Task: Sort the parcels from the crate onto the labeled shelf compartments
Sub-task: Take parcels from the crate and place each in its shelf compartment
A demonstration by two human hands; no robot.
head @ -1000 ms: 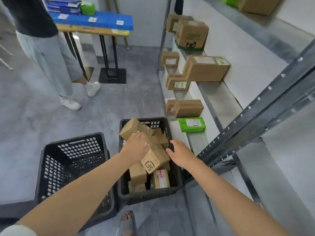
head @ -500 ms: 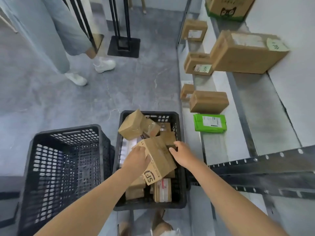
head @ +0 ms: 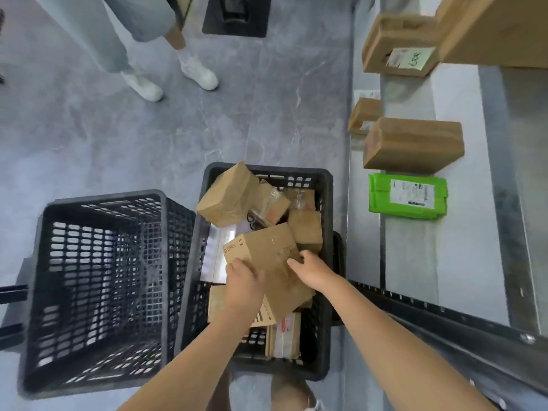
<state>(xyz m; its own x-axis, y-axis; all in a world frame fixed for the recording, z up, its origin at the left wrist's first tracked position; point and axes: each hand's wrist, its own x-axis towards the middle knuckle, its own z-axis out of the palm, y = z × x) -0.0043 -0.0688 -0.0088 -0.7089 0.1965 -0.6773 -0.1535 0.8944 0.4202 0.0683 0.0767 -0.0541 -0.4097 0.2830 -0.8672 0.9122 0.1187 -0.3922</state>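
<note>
Nearest to you, your left hand (head: pixel 243 280) lies on the near left part of the flat brown cardboard parcel printed "SF EXPRESS" (head: pixel 268 258), fingers curled over its edge. Your right hand (head: pixel 311 271) grips the parcel's right edge, fingertips on the top face. Both hands are closed on this one parcel, which sits tilted on top of the pile inside the black perforated plastic crate (head: pixel 323 179) on the floor.

Treat the parcel as a stiff, light-to-moderate load: the corrugated walls look rigid and the faces dry and matte, so slip is unlikely. Hold it at opposite edges, as now, and avoid pressing the centre of the broad face, which may flex.

Beyond your hands, further brown cardboard boxes (head: pixel 228 194) lie loosely stacked at angles; expect them to shift when the top parcel lifts. A second, empty-looking black crate (head: pixel 100 200) stands to the left.

To the right, the grey metal shelf (head: pixel 415 262) carries a bright green plastic mailer bag (head: pixel 407 195) and, farther on, a brown cardboard box (head: pixel 413 143). Compartment labels are not legible.
</note>
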